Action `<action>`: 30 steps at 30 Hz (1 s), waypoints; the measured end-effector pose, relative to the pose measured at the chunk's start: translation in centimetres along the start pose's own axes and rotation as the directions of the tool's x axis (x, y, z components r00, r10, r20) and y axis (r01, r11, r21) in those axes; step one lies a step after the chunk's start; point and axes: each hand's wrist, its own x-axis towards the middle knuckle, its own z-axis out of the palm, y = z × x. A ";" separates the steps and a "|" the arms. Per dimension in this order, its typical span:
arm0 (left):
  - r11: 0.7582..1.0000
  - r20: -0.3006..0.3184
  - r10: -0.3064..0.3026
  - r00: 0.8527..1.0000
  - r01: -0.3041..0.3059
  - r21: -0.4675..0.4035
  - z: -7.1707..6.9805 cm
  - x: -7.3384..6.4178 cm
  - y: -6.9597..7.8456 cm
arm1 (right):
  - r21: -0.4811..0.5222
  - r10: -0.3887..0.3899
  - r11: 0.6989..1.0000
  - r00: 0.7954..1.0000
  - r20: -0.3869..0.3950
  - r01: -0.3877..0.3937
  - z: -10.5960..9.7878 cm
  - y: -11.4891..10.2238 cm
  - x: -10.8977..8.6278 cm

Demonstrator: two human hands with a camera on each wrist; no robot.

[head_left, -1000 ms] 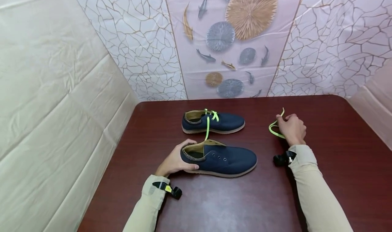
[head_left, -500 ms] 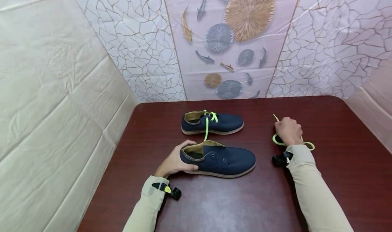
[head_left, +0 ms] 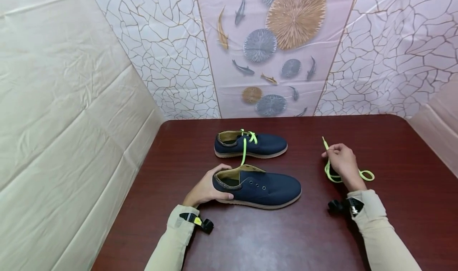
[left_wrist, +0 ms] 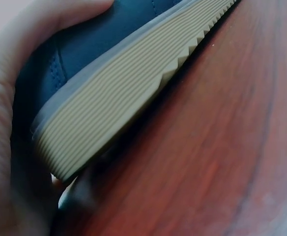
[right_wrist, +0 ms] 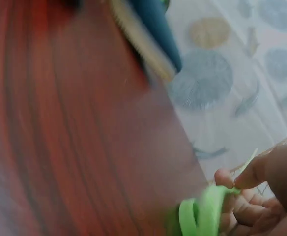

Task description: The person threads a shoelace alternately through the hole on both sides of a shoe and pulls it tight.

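My left hand (head_left: 205,187) grips the heel of a navy shoe (head_left: 272,189) that stands on the table, toe to the right. Its lace holes on the near flap show bare, and its tan ribbed sole (left_wrist: 109,93) fills much of the left wrist view. Off to the right, my right hand (head_left: 343,162) pinches a neon green shoelace (head_left: 367,176) near one end; the tip points up past the fingers and loops hang below. In the right wrist view the shoelace (right_wrist: 210,209) shows between thumb and fingers. Another green lace (head_left: 244,151) rises behind the near shoe.
A second navy shoe (head_left: 270,144), with green lacing, stands behind the first on the dark red table (head_left: 186,144). A patterned cloth (head_left: 268,64) hangs at the table's far edge, and a pale cloth wall (head_left: 71,144) runs along the left.
My right hand has moved slightly nearer and to the right, shifting its pinch along the shoelace, whose loops now spread on both sides. The left hand and the near shoe stay put.
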 end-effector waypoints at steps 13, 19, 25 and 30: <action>0.999 0.034 0.035 0.999 -0.034 -0.028 -0.3 0.0 -0.1 | 0.702 -0.041 0.706 0.986 0.162 -0.086 1.9 -3.3 -6.5; 0.996 0.031 0.092 0.995 -0.092 -0.009 -0.3 -0.2 -0.4 | 0.761 -0.037 0.640 0.986 0.164 -0.103 3.5 -4.7 -9.8; 0.991 0.023 0.131 0.991 -0.130 -0.023 -0.4 -0.3 -0.4 | 0.744 0.028 0.654 0.987 0.156 -0.136 5.4 -6.3 -12.2; 0.989 0.014 0.145 0.989 -0.145 -0.012 -0.4 -0.3 -0.3 | 0.762 0.045 0.634 0.990 0.133 -0.131 6.7 -7.2 -13.7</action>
